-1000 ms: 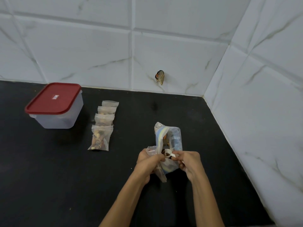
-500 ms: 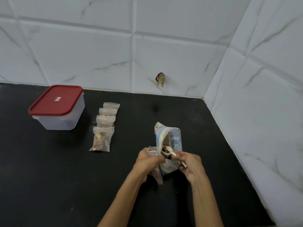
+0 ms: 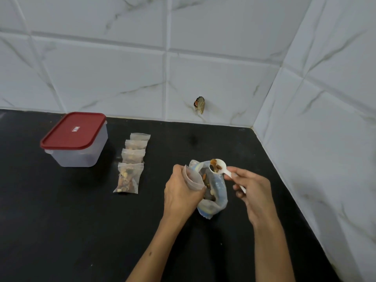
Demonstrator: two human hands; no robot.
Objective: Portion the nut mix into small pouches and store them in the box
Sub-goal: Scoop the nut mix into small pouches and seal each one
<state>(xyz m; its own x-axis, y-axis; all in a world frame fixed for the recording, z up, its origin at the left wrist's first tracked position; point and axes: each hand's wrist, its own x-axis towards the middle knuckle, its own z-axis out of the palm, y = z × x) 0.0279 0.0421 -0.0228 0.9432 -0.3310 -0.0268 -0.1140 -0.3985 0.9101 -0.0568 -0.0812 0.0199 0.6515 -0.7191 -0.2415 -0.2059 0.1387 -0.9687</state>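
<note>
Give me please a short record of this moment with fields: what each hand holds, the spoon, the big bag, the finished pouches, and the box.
left hand: holds an open small pouch beside the big bag
right hand: pinches the handle of the white spoon
spoon: loaded with nuts, raised above the bag mouth
big bag: stands open on the black counter, nuts inside
filled pouches: four, in an overlapping row
box: red lid on, left of the pouches
</note>
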